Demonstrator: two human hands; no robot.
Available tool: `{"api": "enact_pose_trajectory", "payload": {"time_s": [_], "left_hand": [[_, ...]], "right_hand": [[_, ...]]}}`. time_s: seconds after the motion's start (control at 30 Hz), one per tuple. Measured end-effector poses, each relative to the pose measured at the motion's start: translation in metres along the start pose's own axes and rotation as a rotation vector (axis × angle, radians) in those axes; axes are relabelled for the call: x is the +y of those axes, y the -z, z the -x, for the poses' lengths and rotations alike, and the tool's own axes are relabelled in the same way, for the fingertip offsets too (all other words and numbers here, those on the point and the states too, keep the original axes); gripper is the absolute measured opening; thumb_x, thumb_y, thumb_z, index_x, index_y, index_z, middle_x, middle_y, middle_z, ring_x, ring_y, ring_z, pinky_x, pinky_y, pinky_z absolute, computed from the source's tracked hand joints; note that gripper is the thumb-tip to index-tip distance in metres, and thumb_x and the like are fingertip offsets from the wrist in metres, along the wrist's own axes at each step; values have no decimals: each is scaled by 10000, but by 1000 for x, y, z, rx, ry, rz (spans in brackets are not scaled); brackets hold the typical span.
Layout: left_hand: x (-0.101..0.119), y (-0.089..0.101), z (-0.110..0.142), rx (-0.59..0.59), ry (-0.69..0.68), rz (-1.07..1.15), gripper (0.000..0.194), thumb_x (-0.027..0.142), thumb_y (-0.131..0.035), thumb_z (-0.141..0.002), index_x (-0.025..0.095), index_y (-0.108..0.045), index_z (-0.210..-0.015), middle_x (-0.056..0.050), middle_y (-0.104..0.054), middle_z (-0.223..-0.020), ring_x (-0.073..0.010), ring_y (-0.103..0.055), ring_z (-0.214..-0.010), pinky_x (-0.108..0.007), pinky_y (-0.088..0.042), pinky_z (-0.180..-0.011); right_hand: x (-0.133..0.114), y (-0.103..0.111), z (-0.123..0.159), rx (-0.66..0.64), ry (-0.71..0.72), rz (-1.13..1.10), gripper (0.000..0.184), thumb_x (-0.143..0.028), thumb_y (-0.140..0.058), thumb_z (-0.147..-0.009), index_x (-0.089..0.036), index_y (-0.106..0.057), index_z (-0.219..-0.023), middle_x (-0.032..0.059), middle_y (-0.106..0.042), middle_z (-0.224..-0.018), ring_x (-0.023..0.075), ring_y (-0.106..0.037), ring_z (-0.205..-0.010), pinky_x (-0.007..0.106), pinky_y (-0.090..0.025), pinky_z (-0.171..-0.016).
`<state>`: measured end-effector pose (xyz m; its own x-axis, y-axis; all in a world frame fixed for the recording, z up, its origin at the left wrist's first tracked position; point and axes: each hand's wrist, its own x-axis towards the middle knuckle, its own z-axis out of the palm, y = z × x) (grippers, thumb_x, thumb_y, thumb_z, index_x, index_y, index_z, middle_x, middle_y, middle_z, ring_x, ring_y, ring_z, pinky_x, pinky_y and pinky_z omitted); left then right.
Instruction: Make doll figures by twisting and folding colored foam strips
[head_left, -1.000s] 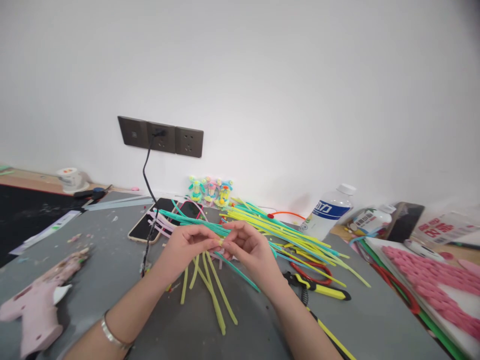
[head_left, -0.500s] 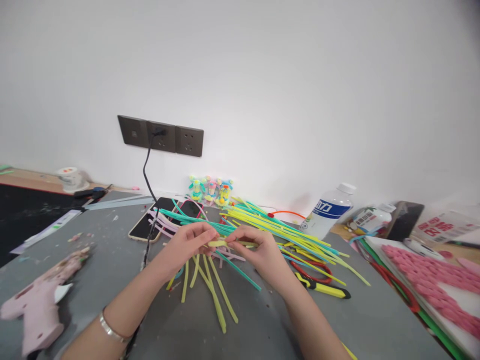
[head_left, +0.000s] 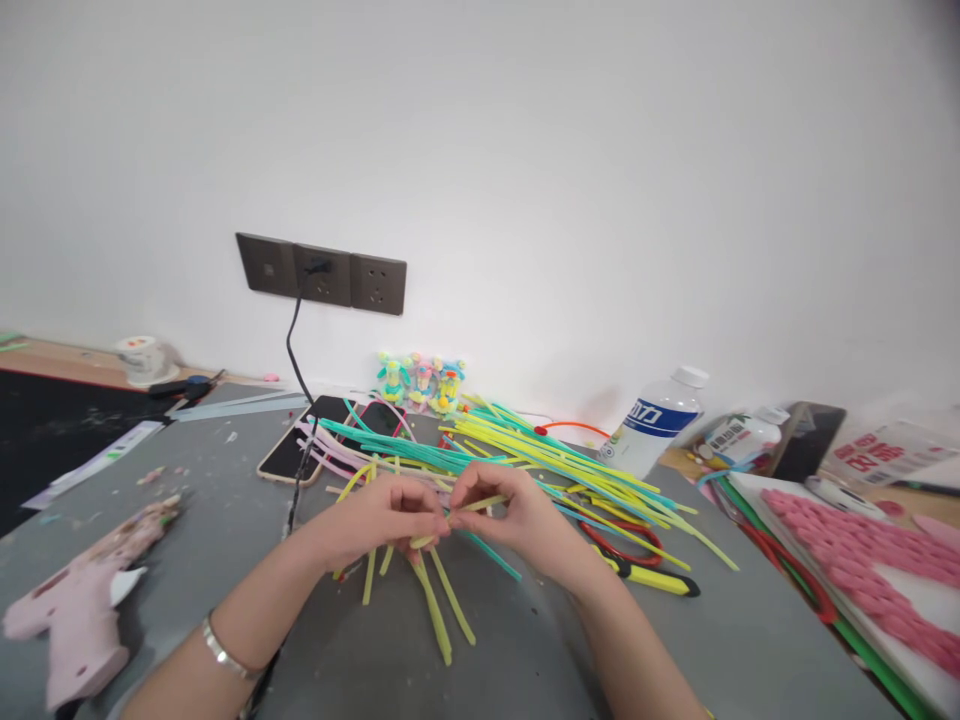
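Both hands meet over the grey table mat [head_left: 225, 520]. My left hand [head_left: 379, 520] pinches one end of a yellow fuzzy craft stick [head_left: 480, 503], and my right hand [head_left: 510, 515] pinches it a little farther along. Below the hands lie several loose yellow sticks [head_left: 439, 610]. Behind them spreads a pile of yellow and teal sticks [head_left: 555, 460], fanning out to the right. A silver bangle [head_left: 221, 655] sits on my left wrist.
A pink glue gun [head_left: 79, 610] lies at the front left. Two phones [head_left: 307, 435] and a black cable [head_left: 296, 360] from the wall socket [head_left: 322, 272] sit behind. Yellow-handled cutters [head_left: 652, 575], a water bottle [head_left: 652, 420] and a board of pink pieces [head_left: 862, 560] are on the right.
Both hands have dropped slightly toward me and closed together. The yellow stick between them has been worked and now bends at the pinch, its end sticking out to the right.
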<state>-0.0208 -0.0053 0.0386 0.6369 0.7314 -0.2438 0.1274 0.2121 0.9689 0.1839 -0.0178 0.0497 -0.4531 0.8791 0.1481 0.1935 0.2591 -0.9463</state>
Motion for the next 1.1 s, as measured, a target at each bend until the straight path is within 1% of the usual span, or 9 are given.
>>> {"api": "enact_pose_trajectory", "payload": {"time_s": [0.07, 0.2, 0.27, 0.47, 0.63, 0.73, 0.83, 0.97, 1.1], "left_hand": [[0, 0, 1, 9, -5, 18, 257, 410, -746, -749, 162, -679, -732, 26, -571, -695, -99, -517, -586, -223, -450, -572], [2, -1, 1, 42, -40, 36, 267, 406, -756, -746, 159, -660, -720, 35, -544, -666, -89, -468, -586, -201, -365, -541], [2, -1, 1, 28, -34, 32, 282, 409, -760, -743, 149, -655, -713, 32, -542, -650, -87, -450, -583, -202, -330, -535], [1, -1, 1, -47, -39, 105, 298, 405, -769, -744, 159, -601, -736, 44, -535, -664, -80, -471, -556, -223, -378, -557], [4, -2, 0, 23, -62, 135, 353, 451, -771, -736, 163, -567, -725, 45, -525, -611, -77, -462, -535, -218, -381, -535], [5, -3, 0, 94, -74, 161, 400, 486, -784, -711, 169, -540, -713, 43, -530, -588, -77, -466, -524, -211, -360, -522], [4, -4, -1, 148, -99, 217, 446, 508, -798, -686, 178, -499, -700, 51, -516, -578, -71, -448, -511, -206, -329, -506], [3, -5, -2, 189, -135, 319, 433, 455, -819, -689, 166, -496, -676, 65, -458, -610, -54, -395, -531, -187, -312, -500], [1, -6, -4, 189, -140, 442, 410, 400, -836, -693, 150, -512, -655, 59, -471, -632, -40, -376, -535, -160, -305, -479]], "right_hand": [[0, 1, -1, 15, -12, -49, 120, -256, -761, -772, -188, -667, -801, 8, -677, -797, 156, -660, -757, 265, -523, -714], [3, 0, -4, 74, -53, -229, 249, -353, -826, -708, -181, -653, -761, -11, -651, -671, 126, -602, -601, 243, -483, -591], [4, -1, -6, 78, -67, -284, 283, -378, -841, -684, -175, -649, -728, -12, -643, -639, 120, -585, -573, 240, -473, -574], [4, -7, -9, 107, -89, -323, 312, -394, -868, -638, -172, -660, -708, -23, -619, -616, 115, -561, -570, 242, -462, -577], [1, -9, -8, 141, -96, -304, 314, -428, -833, -684, -175, -649, -719, 11, -664, -713, 130, -593, -614, 260, -483, -601], [0, -11, -7, 183, -30, -277, 290, -417, -818, -708, -182, -648, -715, 34, -681, -792, 148, -619, -676, 271, -501, -622], [1, -16, -8, 236, 85, -220, 246, -381, -796, -746, -191, -646, -700, 35, -675, -775, 165, -632, -725, 280, -514, -655], [6, -23, -8, 300, 207, -138, 190, -307, -754, -801, -206, -627, -702, 44, -675, -809, 182, -648, -766, 303, -525, -688], [8, -30, -7, 340, 291, -39, 167, -230, -714, -835, -217, -602, -711, 52, -671, -833, 202, -658, -815, 328, -517, -712]]}}
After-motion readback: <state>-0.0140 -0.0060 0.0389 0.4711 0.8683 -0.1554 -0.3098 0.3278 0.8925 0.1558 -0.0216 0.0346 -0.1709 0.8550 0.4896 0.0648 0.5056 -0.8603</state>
